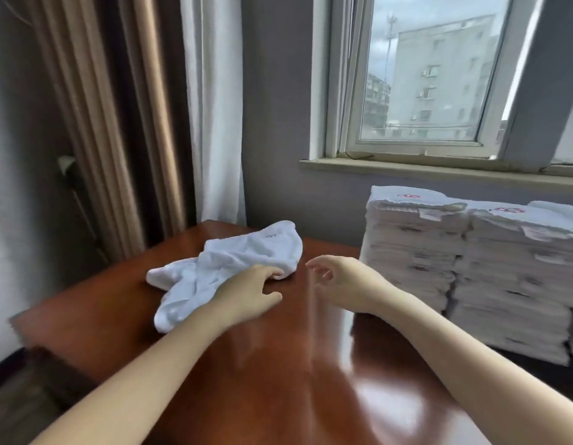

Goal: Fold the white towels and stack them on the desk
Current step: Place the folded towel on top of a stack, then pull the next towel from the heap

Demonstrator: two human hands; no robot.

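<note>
A crumpled white towel (pixel 227 268) lies on the far left part of the brown desk (pixel 278 364). My left hand (pixel 249 292) rests on the towel's near right edge, its fingertips curled onto the cloth. A little to the right, my right hand (pixel 339 281) hovers above the desk with fingers loosely curled and nothing in it, just short of the towel. Tall stacks of folded white towels (pixel 464 268) with red marks on top stand on the desk's right side.
A grey wall and a window with a sill (pixel 439 170) are behind the desk. Brown and white curtains (pixel 156 107) hang at the left. The desk's left edge drops off to the floor (pixel 18 399).
</note>
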